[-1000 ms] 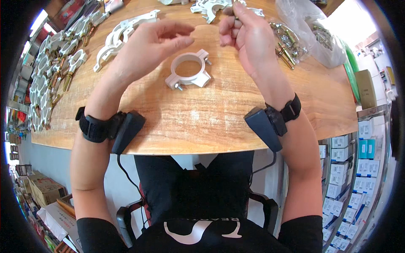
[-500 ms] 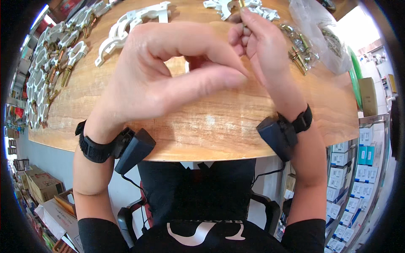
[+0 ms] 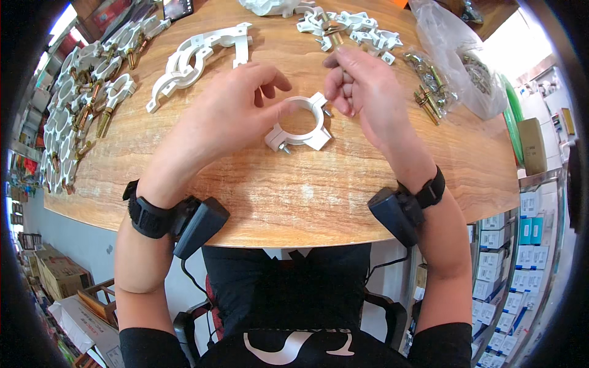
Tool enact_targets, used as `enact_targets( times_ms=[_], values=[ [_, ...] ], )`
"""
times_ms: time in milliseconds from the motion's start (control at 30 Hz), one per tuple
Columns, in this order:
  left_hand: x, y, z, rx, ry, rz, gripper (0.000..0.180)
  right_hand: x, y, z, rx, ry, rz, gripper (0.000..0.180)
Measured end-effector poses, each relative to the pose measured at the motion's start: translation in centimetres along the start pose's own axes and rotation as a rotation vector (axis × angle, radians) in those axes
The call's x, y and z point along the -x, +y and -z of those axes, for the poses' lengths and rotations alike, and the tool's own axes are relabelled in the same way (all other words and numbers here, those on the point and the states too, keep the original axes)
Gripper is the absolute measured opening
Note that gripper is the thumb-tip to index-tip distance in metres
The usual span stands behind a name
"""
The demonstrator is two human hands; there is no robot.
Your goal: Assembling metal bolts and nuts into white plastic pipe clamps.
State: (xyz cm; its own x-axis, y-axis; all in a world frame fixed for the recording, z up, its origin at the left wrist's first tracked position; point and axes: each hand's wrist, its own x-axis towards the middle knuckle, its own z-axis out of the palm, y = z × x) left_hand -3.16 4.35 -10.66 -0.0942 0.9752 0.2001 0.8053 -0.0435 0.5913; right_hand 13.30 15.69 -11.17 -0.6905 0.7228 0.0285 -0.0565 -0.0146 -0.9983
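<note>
Wood-grain table point(image 3: 307, 202), pale floor point(image 3: 181, 293), bright light point(image 3: 512, 27) upper right

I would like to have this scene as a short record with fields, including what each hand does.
Surface: wood-patterned table
Left hand: open, fingers curved, thumb at the edge of the white ring clamp; contact uncertain
Right hand: closed on a brass-coloured bolt, which points away from the person
Ring clamp: lying flat, a screw visible at each side
Far left: many white clamps with brass-coloured bolts
Behind left hand: white curved brackets
Far right: clear plastic bag
</note>
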Motion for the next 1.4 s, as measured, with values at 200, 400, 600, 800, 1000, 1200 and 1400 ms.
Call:
enact_targets(
  times_ms=[200,400,600,800,1000,1200,1400],
  values=[
    [-0.4,-0.1,-0.4,-0.011,-0.073,0.117,0.023,0.1,0.1,-0.4,0.055,-0.036,-0.011,0.029],
    [-0.4,0.1,-0.5,0.106,0.002,0.124,0.020,0.0,0.4,-0.2,0.031,-0.020,0.035,0.030],
    [-0.3,0.4,-0.4,0.195,0.245,0.038,0.016,-0.4,0.9,-0.8,0.128,0.063,0.207,0.029],
    [0.0,1.1,-0.1,0.208,0.322,0.010,0.013,0.4,-0.7,-0.1,-0.250,-0.196,-0.096,0.023],
    [0.1,1.3,0.1,0.337,0.218,0.007,0.021,1.0,-0.5,-0.8,-0.362,-0.151,-0.045,0.023],
    [-0.1,1.4,-0.3,1.066,-0.188,0.118,0.057,1.0,-0.5,-0.9,-0.625,-0.002,0.097,0.025],
    [-0.1,1.6,-1.8,1.342,-0.333,0.260,0.038,1.0,-0.4,-1.2,-0.605,0.007,0.191,0.025]
  ],
)
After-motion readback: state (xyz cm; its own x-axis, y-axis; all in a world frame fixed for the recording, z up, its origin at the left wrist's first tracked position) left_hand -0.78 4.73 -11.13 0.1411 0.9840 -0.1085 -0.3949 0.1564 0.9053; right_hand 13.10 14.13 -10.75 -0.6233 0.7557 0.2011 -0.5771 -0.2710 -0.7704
